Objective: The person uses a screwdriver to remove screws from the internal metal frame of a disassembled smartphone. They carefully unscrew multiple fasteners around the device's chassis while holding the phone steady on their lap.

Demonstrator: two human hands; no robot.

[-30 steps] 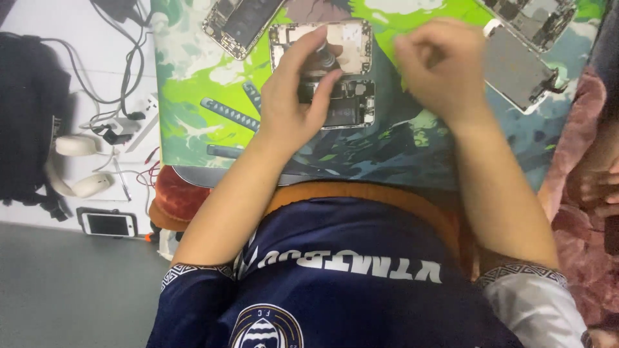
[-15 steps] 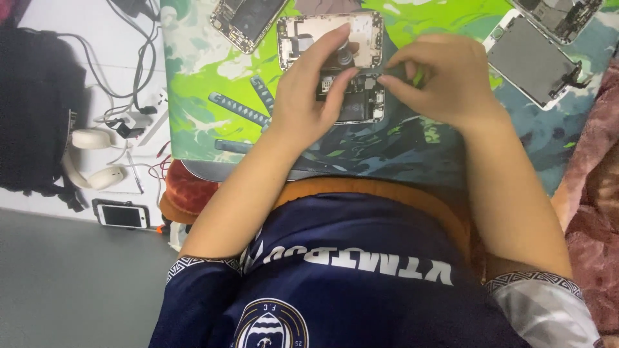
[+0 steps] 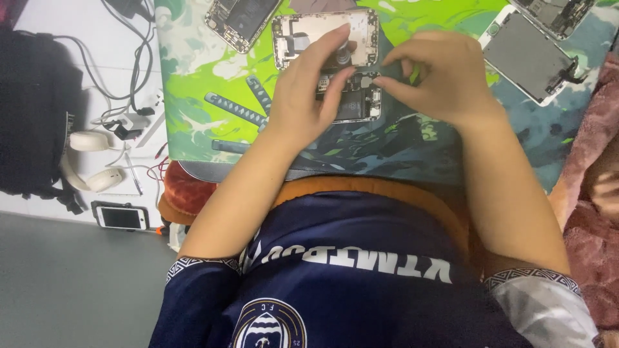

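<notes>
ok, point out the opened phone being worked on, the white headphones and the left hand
opened phone (image 3: 303, 35): head view, bare upper left of its inner frame
white headphones (image 3: 87, 142): head view, upper ear cup
left hand (image 3: 303, 106): head view, back of the hand

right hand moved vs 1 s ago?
Yes. The right hand has come left toward the opened phone on the green mat, its fingertips now meeting the left hand over it.

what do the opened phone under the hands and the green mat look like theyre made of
Opened phone: seemingly a metal shell, pale matte inside, holding dark circuit parts with small shiny bits; exact metal unclear. Both the left hand and right hand rest on it. Green mat: probably soft rubber or fabric-topped, lying flat with a matte printed surface and no glare.
</notes>
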